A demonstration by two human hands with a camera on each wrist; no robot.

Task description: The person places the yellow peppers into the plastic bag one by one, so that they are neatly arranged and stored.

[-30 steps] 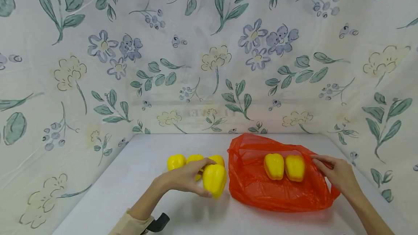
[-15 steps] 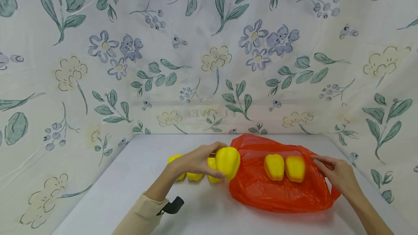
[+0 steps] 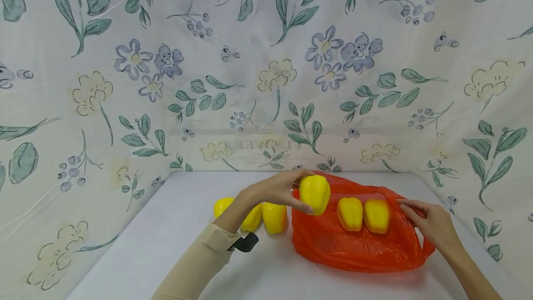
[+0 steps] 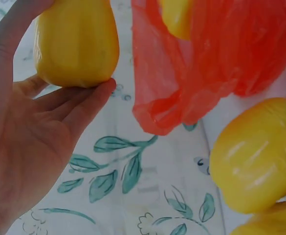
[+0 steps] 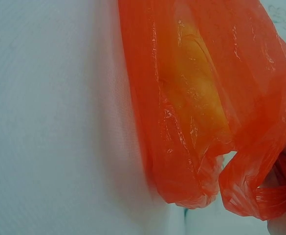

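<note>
From here I have the left hand (image 3: 280, 190) gripping a yellow bell pepper (image 3: 315, 194) between thumb and fingers near the left side of the red plastic bag (image 3: 354, 254), whose rim the right hand (image 3: 435, 226) pinches, mostly cut off in the right wrist view, where the blurry yellow shape (image 5: 199, 88) is probably another pepper.
</note>
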